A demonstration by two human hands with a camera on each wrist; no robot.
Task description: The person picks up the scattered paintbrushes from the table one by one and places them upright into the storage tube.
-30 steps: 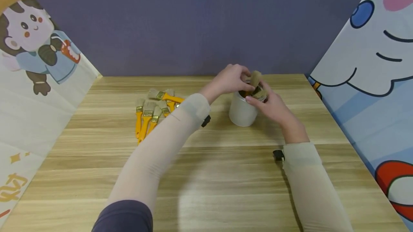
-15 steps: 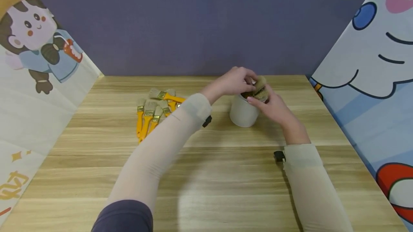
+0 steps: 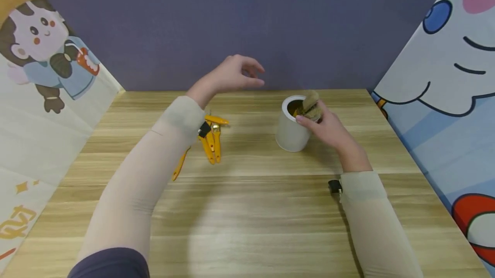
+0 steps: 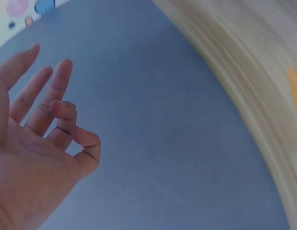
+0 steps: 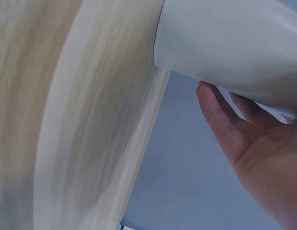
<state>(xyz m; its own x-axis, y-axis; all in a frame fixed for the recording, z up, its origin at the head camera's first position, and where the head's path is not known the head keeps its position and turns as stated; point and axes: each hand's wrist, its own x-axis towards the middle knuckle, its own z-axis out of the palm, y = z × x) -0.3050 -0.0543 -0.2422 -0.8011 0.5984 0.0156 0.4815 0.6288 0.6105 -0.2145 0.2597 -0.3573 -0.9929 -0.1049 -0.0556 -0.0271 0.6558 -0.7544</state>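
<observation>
A white can (image 3: 291,134) stands upright on the table toward the back right. Paintbrushes (image 3: 310,102) lean in it with their pale bristles above the right rim and yellow handles down inside. My right hand (image 3: 328,126) holds the can at its upper right side, thumb at the front of the rim. In the right wrist view, the fingers of that hand (image 5: 263,158) lie along the wall of the can (image 5: 225,43). My left hand (image 3: 233,74), holding nothing, is raised in front of the back wall with loosely bent fingers, left of the can.
Several yellow-handled paintbrushes (image 3: 217,145) lie in a loose pile on the left of the wooden table (image 3: 247,209), partly hidden by my left forearm. A dark panel (image 3: 247,24) rises along the back edge. Printed cartoon panels flank both sides.
My left hand has let go at the can's mouth and moved left and up, away from it. The right hand has stayed at the can. My left forearm now covers more of the pile.
</observation>
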